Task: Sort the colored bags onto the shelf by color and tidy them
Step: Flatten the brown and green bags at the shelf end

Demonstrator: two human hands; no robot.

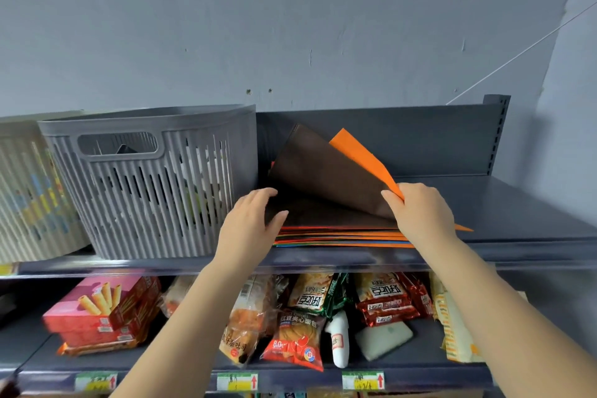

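Sorting is underway at frame centre: the right hand [420,213] pinches the lifted corners of a flat brown fabric bag [326,171] and a flat orange fabric bag [361,155] between its fingers, peeling them off the mixed-colour stack of flat bags [339,237] on the dark grey metal shelf [517,210]. The left hand [255,220], fingers loosely spread, presses the stack's left edge. Next, probably, separate one colour. At left, the grey slatted plastic basket [155,184] has contents I cannot make out.

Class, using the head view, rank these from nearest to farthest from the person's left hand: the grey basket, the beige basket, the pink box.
From the left hand:
1. Grey basket, just to its left, same shelf.
2. Pink box, on the shelf below, to the left.
3. Beige basket, far left, beyond the grey one.
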